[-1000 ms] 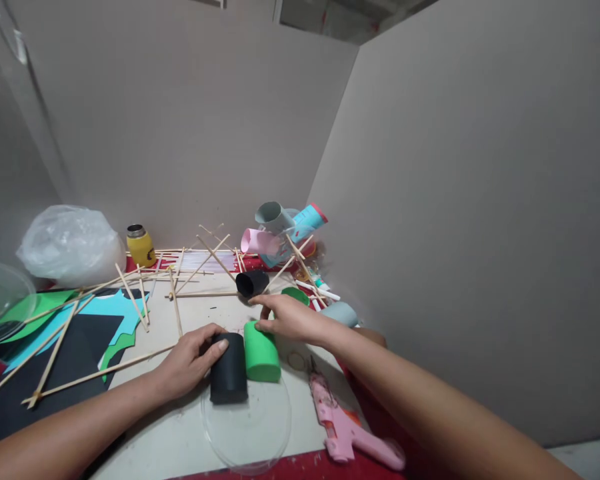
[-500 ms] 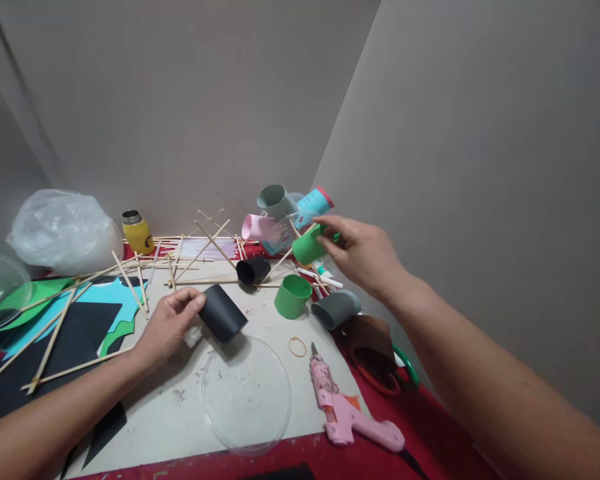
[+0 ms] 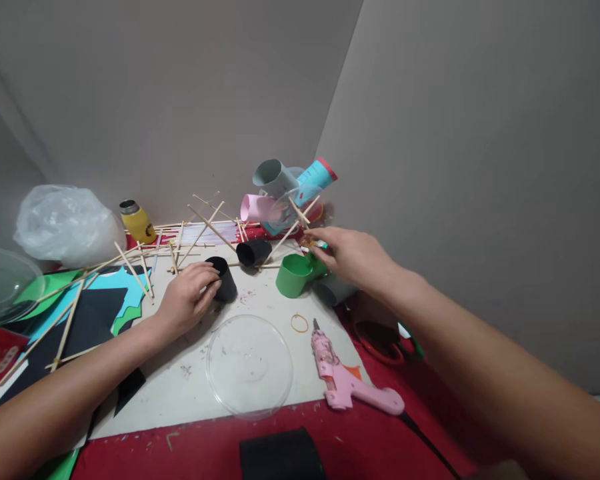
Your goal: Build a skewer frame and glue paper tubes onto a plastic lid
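My left hand (image 3: 193,293) is closed on a black paper tube (image 3: 225,283) that stands upright on the white board. My right hand (image 3: 355,259) reaches to the back right, its fingers pinched around something small and brownish that I cannot make out. Just below those fingers, a green paper tube (image 3: 321,267) shows in part behind another green paper tube (image 3: 292,279) standing upright. Left of them lies a second black tube (image 3: 253,253). A grey paper tube (image 3: 333,291) sits partly under my right wrist.
A clear plastic lid (image 3: 250,367) lies in front, with a rubber band (image 3: 299,323) and a pink glue gun (image 3: 337,377) to its right. Crossed wooden sticks (image 3: 213,223) stand behind. Farther back are a yellow bottle (image 3: 139,223), a plastic bag (image 3: 70,227) and a blue tube (image 3: 317,180).
My left hand has stood the tilted black tube upright, a little farther back. My right hand has let go of the green tube, which now rests lower behind the other green one.
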The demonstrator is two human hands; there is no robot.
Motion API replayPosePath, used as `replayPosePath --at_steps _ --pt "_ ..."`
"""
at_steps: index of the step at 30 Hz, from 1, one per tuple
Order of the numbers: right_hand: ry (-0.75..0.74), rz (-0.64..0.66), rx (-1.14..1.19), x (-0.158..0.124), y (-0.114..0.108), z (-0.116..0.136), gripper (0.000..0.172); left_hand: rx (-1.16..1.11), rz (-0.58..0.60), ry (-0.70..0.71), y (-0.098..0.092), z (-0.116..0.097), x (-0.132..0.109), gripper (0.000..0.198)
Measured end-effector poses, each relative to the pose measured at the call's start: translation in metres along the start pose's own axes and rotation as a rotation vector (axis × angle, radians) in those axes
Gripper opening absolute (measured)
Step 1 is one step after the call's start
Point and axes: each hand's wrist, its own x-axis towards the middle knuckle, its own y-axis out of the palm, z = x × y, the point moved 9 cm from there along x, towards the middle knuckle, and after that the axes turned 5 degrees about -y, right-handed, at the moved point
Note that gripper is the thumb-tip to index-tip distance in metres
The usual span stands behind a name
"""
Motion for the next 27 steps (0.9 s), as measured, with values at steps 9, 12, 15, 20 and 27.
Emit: replayPosePath --at_steps 9,12,15,20,27 --pt "-0.043 0.187 0.236 -0.108 -0.012 0.019 0.034 0.128 0.072 0.062 0.005 -0.005 0.002 0.029" --pt "-0.071 0.263 0.226 -0.146 0.006 0.022 0.038 0.141 0.054 0.142 -0.004 -0.02 0.001 0.032" --pt "-0.082 0.291 0.189 -0.172 0.028 0.024 0.04 0.062 0.065 0.206 -0.011 -0.05 -0.003 0.032" --pt "-0.049 0.293 0.194 -0.189 0.051 0.026 0.042 -0.145 0.541 0.188 0.021 -0.121 -0.038 0.04" --pt "-0.006 0.291 0.244 -0.191 0.054 0.032 0.035 -0.171 0.995 0.103 0.057 -0.159 -0.095 0.078"
